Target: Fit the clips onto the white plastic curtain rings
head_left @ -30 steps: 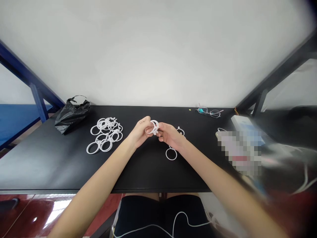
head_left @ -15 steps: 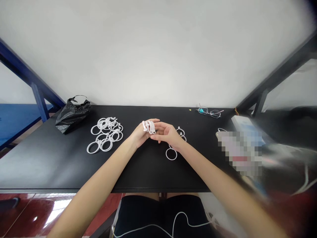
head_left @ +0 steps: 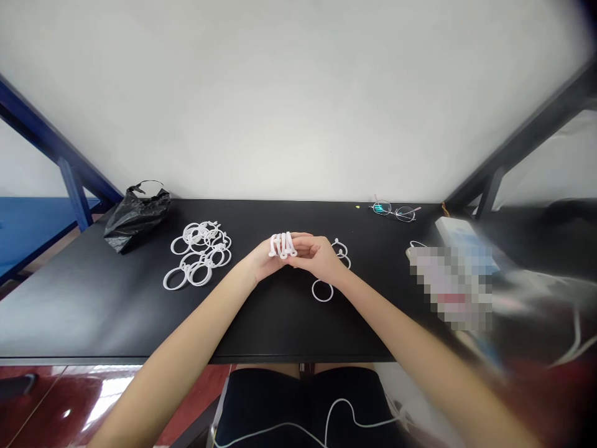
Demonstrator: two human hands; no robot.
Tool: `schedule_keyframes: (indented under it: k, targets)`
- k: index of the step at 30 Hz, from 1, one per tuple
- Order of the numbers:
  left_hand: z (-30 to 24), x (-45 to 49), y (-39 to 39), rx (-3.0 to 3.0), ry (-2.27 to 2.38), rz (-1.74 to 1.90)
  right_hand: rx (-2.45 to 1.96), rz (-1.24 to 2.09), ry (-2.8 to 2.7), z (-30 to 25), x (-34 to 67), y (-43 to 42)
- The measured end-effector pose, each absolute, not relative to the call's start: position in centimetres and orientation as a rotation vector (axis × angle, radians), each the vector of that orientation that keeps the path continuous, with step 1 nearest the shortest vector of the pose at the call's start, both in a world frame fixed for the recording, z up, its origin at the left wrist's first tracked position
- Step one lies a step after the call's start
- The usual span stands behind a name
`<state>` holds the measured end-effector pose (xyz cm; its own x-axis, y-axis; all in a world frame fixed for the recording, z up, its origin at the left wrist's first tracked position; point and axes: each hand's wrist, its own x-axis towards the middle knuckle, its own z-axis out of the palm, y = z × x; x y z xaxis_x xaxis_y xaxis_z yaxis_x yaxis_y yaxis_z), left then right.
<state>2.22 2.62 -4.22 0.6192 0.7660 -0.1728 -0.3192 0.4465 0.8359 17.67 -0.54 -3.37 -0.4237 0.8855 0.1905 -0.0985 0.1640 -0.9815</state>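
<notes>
Several white curtain rings with small eyelets sit side by side around the fingers of my left hand. Those fingers point right and lie close together inside the rings. From the other side my right hand closes in, its thumb and fingertips pinched at the rightmost ring and partly covering the left fingertips. Under and beside my right wrist lie a few more rings on the black table, partly hidden by that hand. A larger loose pile of rings lies to the left.
A crumpled black plastic bag stands at the back left. Eyeglasses lie near the wall. At the right are a white and blue box and a pixelated item. A white cable crosses my lap.
The rings on my left hand have turned, so their eyelets now line up along the lower side. My right hand has shifted slightly lower, its fingers drawn together at the rings.
</notes>
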Motion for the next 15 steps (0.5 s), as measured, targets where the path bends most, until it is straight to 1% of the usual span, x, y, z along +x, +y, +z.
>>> schedule_keyframes:
  k: [9,15]
  targets:
    - [-3.7,2.7,1.8,1.033,0.783,0.798,-0.990,1.531,-1.370,-2.5,17.2,-0.8]
    - [-3.7,2.7,1.9,1.065,0.823,0.806,-0.949,1.629,-1.400,-2.2,17.4,-0.8]
